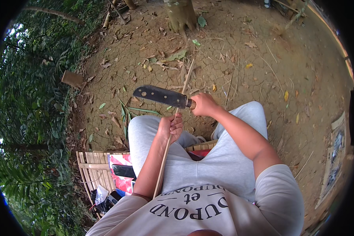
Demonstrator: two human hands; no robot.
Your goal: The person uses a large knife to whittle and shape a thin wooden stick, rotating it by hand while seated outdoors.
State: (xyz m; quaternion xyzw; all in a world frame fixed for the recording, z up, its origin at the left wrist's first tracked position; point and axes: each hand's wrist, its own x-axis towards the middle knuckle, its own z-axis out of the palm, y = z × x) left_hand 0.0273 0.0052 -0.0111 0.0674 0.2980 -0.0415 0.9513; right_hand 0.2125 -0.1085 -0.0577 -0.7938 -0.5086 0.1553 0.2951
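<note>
My left hand [171,126] is closed around a long, thin bamboo strip [163,165]. The strip runs from beside my body, past my left forearm, up and away over the ground. My right hand [204,104] grips the wooden handle of a machete [161,96]. Its wide dark blade has several round holes and points to the left. The blade lies across the strip just beyond my left hand; the strip shows again on its far side. Whether the edge touches the strip, I cannot tell.
I sit on a bamboo bench [96,166]. At my left lie a dark phone [123,170], a red and white sheet and a small bag. A tree trunk [181,13] rises ahead from cracked earth strewn with leaves. Dense plants [31,98] border the left side.
</note>
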